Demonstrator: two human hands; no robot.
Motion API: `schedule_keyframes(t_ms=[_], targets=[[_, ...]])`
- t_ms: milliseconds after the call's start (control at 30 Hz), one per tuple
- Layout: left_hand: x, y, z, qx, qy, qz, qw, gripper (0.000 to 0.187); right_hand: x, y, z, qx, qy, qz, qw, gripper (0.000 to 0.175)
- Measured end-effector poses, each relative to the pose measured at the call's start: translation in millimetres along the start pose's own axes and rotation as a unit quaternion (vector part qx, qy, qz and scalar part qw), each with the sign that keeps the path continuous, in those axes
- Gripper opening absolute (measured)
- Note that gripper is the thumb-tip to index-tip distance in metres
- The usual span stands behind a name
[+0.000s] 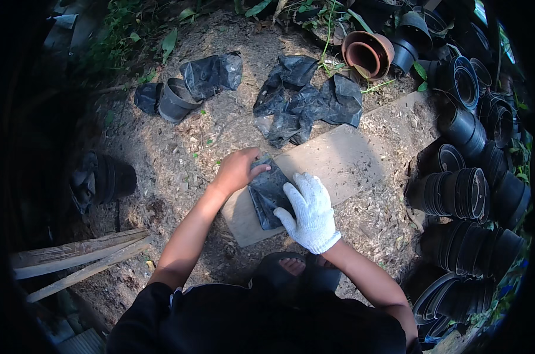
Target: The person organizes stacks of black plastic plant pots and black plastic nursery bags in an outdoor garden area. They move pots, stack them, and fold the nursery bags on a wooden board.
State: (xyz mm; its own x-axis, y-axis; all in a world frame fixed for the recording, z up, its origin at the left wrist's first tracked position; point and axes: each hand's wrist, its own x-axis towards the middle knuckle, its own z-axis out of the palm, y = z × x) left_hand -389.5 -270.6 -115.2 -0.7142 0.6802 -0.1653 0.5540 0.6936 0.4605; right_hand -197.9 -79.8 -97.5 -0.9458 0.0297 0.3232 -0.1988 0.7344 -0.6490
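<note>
A flattened black plastic grow bag (pixel 269 194) lies aslant on a thin board (pixel 338 163) on the ground in front of my feet. My bare left hand (pixel 238 170) grips the bag's far end, with the thumb over its upper left corner. On the bag's right side rests my right hand (pixel 310 212), in a white knitted glove. Its fingers are spread, and the palm side faces down, out of sight. Beyond the board lies a loose group of crumpled black plastic bags (pixel 302 99).
A grey pot (pixel 176 101) lies tipped beside more black bags (pixel 212 75). Stacked black pots (pixel 448 194) line the right side, terracotta-coloured pots (pixel 367 55) the back. Nested black pots (pixel 112 177) lie at left, above wooden planks (pixel 86 252).
</note>
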Motion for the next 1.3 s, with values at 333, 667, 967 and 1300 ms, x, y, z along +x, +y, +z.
schedule_keyframes(t_ms=[333, 667, 967, 1300], targets=[[-10.4, -6.1, 24.9, 0.009, 0.116, 0.049, 0.992, 0.039, -14.1, 15.0, 63.4, -0.050, -0.249, -0.136, 0.957, 0.070], [-15.1, 1.6, 18.8, -0.036, 0.165, 0.063, 0.984, 0.043, 63.2, 83.2, -21.6, -0.065, 0.112, 0.050, 0.990, 0.052], [-17.3, 6.8, 3.5, -0.105, 0.224, 0.027, 0.969, 0.039, 122.2, 198.2, -34.7, -0.160, -0.050, 0.306, 0.937, 0.080], [6.6, 59.0, -21.1, -0.208, 0.227, 0.036, 0.951, 0.040, 72.0, 119.7, -77.7, -0.126, 0.187, 0.057, 0.973, 0.047]])
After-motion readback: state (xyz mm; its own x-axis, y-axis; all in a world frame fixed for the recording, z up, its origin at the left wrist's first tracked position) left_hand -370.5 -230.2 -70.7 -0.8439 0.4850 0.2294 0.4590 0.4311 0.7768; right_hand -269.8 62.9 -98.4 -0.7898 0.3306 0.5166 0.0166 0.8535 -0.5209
